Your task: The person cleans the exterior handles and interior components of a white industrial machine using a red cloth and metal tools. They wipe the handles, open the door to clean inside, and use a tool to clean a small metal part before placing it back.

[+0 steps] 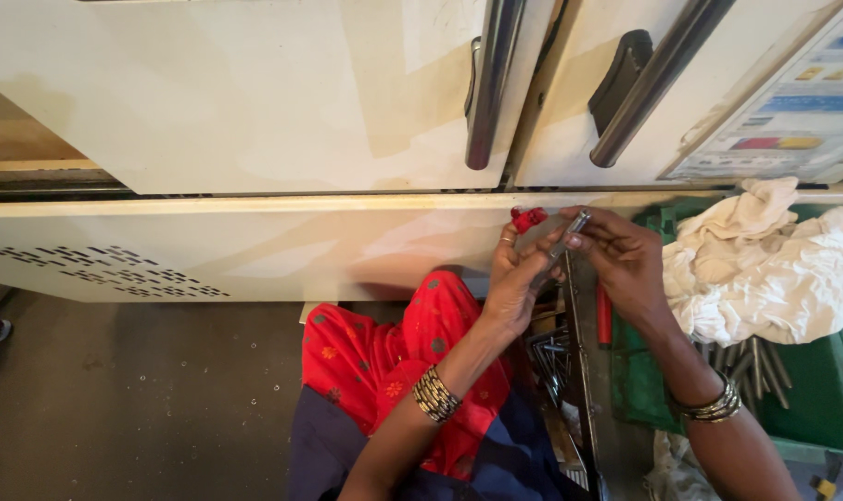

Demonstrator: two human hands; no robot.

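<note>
Two hands meet before the cream cabinet panel (255, 241): your left hand (512, 288) pinches one small red cap (529, 219) in its fingertips, your right hand (625, 264) is closed around one slim metal rod (564, 243). One white cloth (765, 264) lies on one green crate (811, 390).

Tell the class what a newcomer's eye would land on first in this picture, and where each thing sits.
At centre, the left hand and right hand meet around a thin metal rod, with a small red piece at the left fingertips. Below them spreads bright red patterned cloth. At the right, a crumpled white rag lies over a green crate.
</note>
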